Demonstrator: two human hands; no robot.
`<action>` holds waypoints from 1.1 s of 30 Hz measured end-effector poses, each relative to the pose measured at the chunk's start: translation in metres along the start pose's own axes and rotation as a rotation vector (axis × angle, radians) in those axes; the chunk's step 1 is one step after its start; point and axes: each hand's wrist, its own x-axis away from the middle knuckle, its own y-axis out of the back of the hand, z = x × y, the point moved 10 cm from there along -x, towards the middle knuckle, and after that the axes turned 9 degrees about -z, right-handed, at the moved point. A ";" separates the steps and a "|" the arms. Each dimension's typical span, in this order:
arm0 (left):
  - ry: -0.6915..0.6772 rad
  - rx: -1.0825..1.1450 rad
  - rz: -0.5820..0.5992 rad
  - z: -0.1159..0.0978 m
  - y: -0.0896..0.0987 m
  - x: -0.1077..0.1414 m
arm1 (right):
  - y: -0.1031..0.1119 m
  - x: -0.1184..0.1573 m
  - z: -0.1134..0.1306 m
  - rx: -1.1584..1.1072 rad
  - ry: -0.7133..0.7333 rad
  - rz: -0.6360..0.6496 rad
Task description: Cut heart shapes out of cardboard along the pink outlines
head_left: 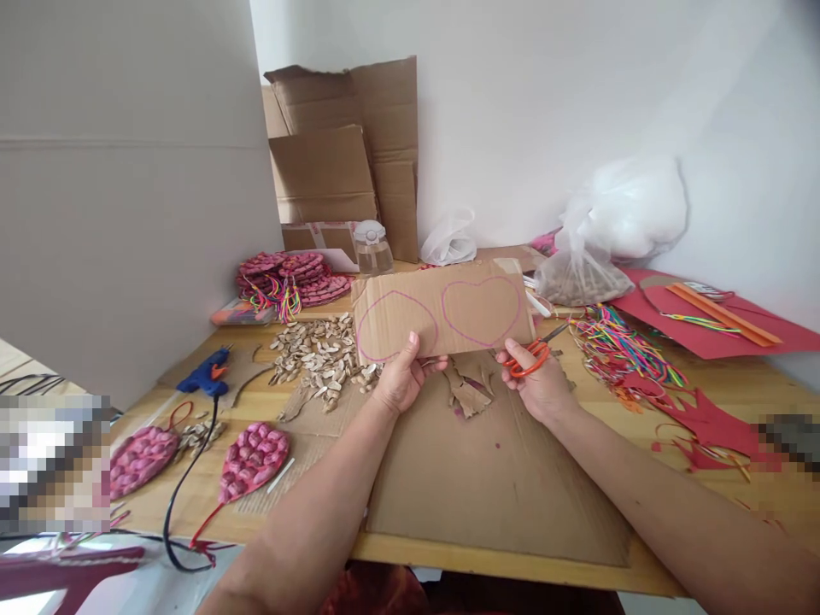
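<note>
A strip of cardboard [442, 312] with two hearts drawn on it in purple line is held up above the table. My left hand [407, 376] grips its lower edge, thumb in front and fingers behind. In my right hand [538, 380] is a pair of orange-handled scissors [529, 357], its blades pointing up and to the right. The right thumb also lies against the strip's lower right edge. Beneath both hands lies a large cardboard sheet [487, 487], with torn cardboard scraps [470, 395] on it.
Peanut shells [320, 350] are heaped to the left. Beyond them lie a blue glue gun [208, 373] with a cord and pink heart-shaped pieces [256, 457]. Colourful cords [631, 346] and red sheets [717, 316] spread over the right side. A clear bottle [373, 249] stands at the back.
</note>
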 end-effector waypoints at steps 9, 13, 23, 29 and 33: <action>-0.094 0.063 -0.067 -0.026 0.009 0.002 | 0.003 -0.005 0.002 -0.067 -0.012 -0.041; -0.102 0.050 -0.084 -0.027 0.012 0.001 | 0.003 -0.004 0.003 -0.080 -0.009 -0.048; -0.026 -0.086 -0.030 -0.005 0.005 0.001 | 0.006 -0.006 0.001 -0.088 -0.027 -0.059; -0.028 -0.103 -0.022 -0.004 0.004 0.002 | 0.004 -0.005 0.000 -0.065 -0.043 -0.028; -0.024 -0.106 0.000 -0.003 0.002 0.003 | 0.000 -0.002 0.001 -0.009 0.007 0.008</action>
